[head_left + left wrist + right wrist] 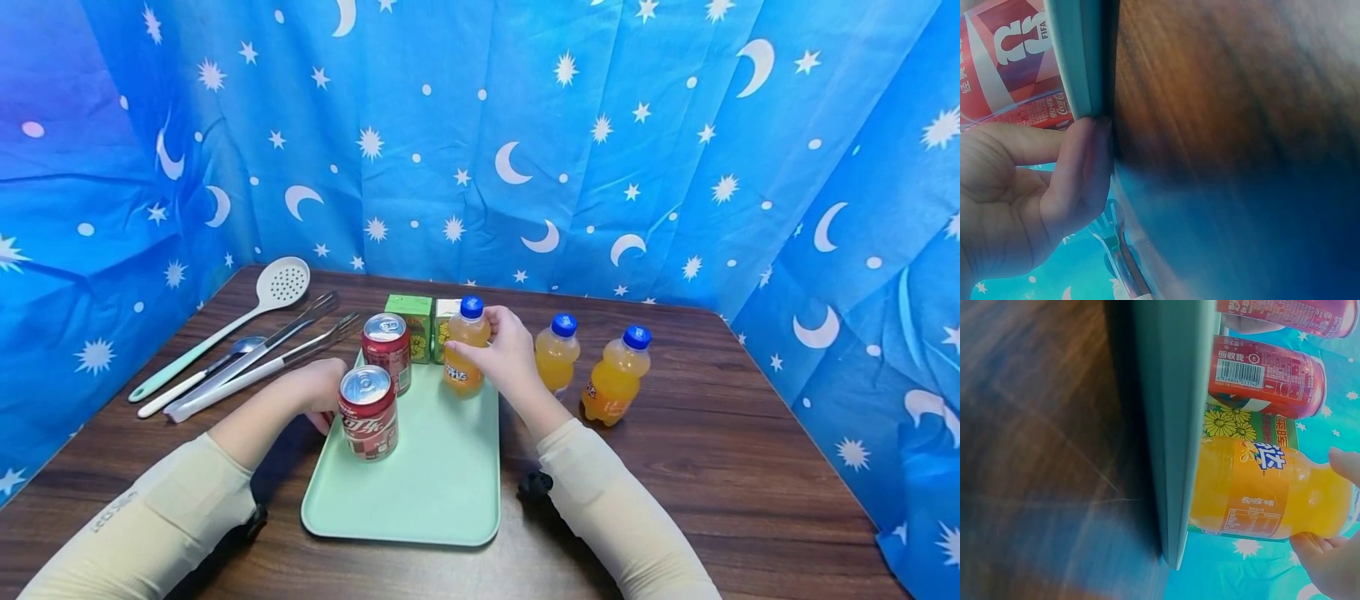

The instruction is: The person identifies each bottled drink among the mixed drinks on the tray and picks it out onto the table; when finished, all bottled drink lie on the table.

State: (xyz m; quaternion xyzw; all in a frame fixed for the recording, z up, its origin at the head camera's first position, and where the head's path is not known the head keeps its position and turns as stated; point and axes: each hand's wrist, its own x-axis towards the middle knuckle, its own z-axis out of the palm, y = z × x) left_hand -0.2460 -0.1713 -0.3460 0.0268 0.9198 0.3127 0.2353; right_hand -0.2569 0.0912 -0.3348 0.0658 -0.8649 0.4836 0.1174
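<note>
My left hand (321, 388) is at the left rim of the pale green tray (435, 492); in the left wrist view its thumb and fingers pinch that rim. With my right hand (513, 354) I grip an orange soda bottle (461, 377) by its upper part, the blue cap upright. This bottle stands at the tray's far right corner, and its label shows in the right wrist view. Two red cola cans (369, 432) (390, 357) stand along the tray's left side. Behind them, two green drink cartons (411, 325) (441, 333) stand at the far end, one partly hidden by the bottle.
Two more orange soda bottles (557, 358) (617, 379) stand on the dark wooden table (720, 475) to the tray's right. At the left lie a slotted spoon (282, 285), tongs (251, 358) and other long-handled utensils. A blue star-patterned curtain (570, 183) surrounds the table.
</note>
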